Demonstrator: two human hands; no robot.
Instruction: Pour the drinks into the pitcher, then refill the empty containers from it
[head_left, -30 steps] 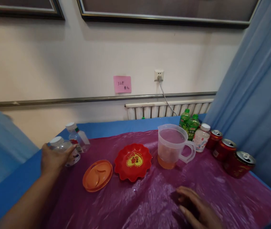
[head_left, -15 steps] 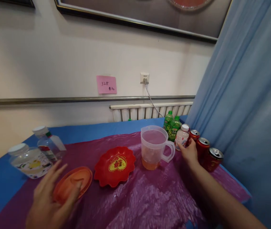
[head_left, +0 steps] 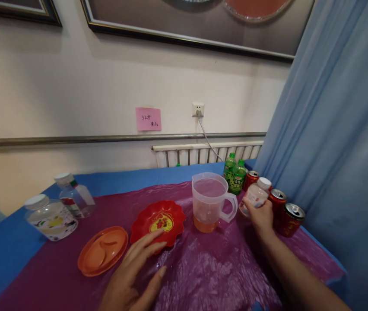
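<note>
My right hand point(head_left: 260, 216) is closed around a small clear bottle point(head_left: 255, 196) with a white cap and a pale pink label. The bottle tilts to the right, beside the red cans. Over the front edge of a red scalloped plate point(head_left: 171, 216) hovers my left hand point(head_left: 138, 272), fingers spread and holding nothing. Between the hands stands a translucent measuring jug point(head_left: 208, 198) with some orange liquid at its bottom, its handle toward my right hand. An orange divided dish point(head_left: 103, 250) lies left of my left hand.
Two green bottles point(head_left: 236, 177) and several red cans point(head_left: 289, 220) stand at the right near a blue curtain point(head_left: 339, 151). Two clear jars with white lids, one a wide jar point(head_left: 52, 220), are at the left. Purple plastic sheeting point(head_left: 203, 272) covers the blue table.
My right hand has tipped the small bottle and moved it slightly rightward. My left hand has moved right, from over the orange dish to the red plate.
</note>
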